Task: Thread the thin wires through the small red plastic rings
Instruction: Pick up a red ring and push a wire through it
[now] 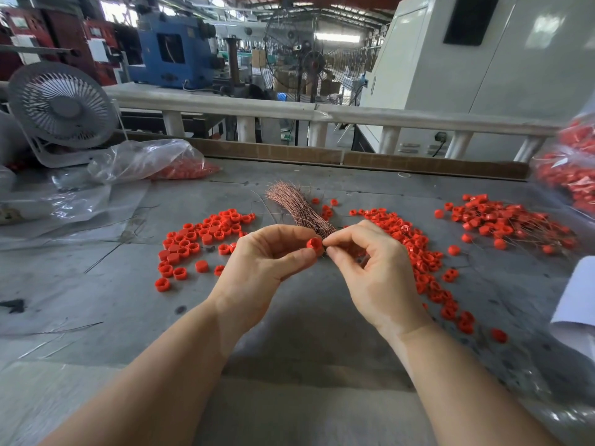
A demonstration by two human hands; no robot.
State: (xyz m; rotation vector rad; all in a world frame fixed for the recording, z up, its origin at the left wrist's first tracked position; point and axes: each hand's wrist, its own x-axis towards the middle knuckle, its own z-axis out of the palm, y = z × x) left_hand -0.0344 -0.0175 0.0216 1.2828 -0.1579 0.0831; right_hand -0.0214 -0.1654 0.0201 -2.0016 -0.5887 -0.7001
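Red ring pinched by left hand, right hand fingertips touching it, wire bundle just behind

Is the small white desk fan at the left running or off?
Off, it seems: the desk fan shows sharp, separate blades behind its grille, with no spin blur.

Single head view: looks forward and down, close over hands, grey table beyond.
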